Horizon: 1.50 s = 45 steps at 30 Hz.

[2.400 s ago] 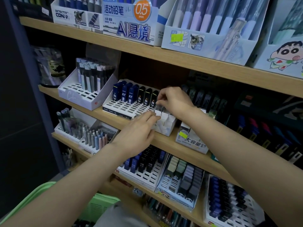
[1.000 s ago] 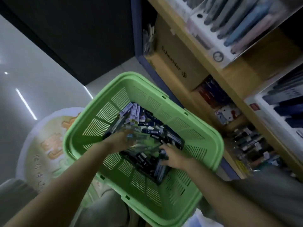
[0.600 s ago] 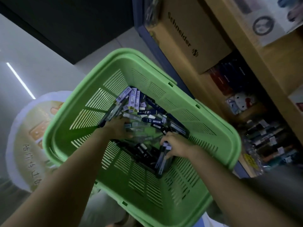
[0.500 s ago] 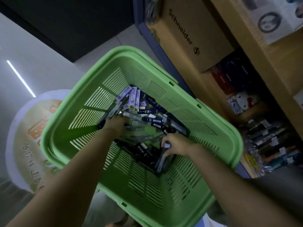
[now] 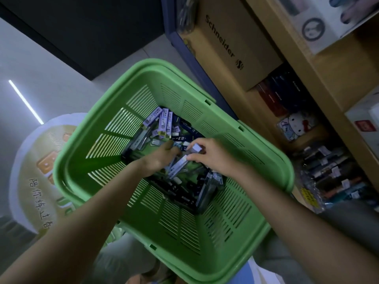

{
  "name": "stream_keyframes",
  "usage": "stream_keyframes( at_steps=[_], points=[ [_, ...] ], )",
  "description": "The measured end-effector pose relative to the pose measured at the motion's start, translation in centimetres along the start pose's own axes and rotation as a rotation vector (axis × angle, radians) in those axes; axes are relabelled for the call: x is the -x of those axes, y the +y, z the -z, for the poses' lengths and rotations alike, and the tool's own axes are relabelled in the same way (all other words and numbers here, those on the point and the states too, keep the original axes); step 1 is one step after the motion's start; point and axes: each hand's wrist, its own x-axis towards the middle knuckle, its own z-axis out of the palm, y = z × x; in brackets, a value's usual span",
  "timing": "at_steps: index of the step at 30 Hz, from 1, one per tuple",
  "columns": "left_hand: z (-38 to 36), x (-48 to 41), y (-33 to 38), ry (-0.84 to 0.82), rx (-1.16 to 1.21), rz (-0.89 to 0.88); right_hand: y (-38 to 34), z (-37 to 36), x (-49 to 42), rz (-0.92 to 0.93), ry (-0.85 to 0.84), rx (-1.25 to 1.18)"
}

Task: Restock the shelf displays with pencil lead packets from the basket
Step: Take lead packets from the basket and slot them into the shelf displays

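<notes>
Fingers of the right hand (image 5: 213, 158) pinch a pale packet (image 5: 179, 165) above the pencil lead packets (image 5: 162, 124) heaped on the bottom of the green basket (image 5: 205, 232), while those of the left hand (image 5: 160, 158) are buried, their grip impossible to tell, so a shallow pinch could drop it back among look-alikes.

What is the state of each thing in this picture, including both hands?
Green slotted plastic basket, open-topped, holding packets.
Pile of pencil lead packets, loose and jumbled on the basket bottom.
Left hand, down in the pile; grip hidden.
Right hand, pinching a pale lilac packet.
Brown cardboard box, closed.
</notes>
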Motion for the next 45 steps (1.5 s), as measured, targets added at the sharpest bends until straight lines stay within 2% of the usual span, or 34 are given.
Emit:
stream_keyframes(
  at_steps=[3,6,11,14,18,20,24,30,38,42,45],
  points=[
    [-0.3,2.3,1.1,-0.056,0.209,-0.030,-1.2,0.4,-0.2,0.031,0.035,-0.077],
    [0.2,4.2,1.4,-0.179,0.322,-0.129,-2.4,0.2,-0.5,0.043,0.100,-0.171],
    [1.8,4.9,1.5,-0.088,0.235,-0.217,-2.5,-0.8,-1.1,0.063,0.167,-0.391],
    [3.3,5.4,1.3,-0.025,0.304,-0.215,-0.3,-2.7,-1.5,-0.003,0.202,-0.262],
    [4.3,5.6,0.2,0.015,0.335,-0.239,3.5,-7.5,-1.7,-0.186,-0.099,-0.047],
    [4.4,5.6,-0.3,0.024,0.340,-0.231,4.5,-9.3,-1.3,-0.222,-0.158,0.039],
    [4.4,5.6,-0.8,0.061,0.379,-0.213,5.8,-11.5,-0.9,-0.254,-0.129,0.157],
    [4.3,6.0,-0.5,0.075,0.401,-0.198,5.6,-12.3,-1.7,-0.285,-0.124,0.078],
    [4.4,6.7,-0.6,0.096,0.346,-0.149,5.8,-12.2,-1.9,-0.237,-0.163,0.238],
    [3.9,7.0,-0.8,0.145,0.311,-0.094,5.0,-11.6,-2.1,-0.262,-0.161,0.191],
    [3.2,7.0,-1.1,0.234,0.284,-0.048,3.8,-10.3,-1.8,-0.237,-0.088,0.084]
  ],
)
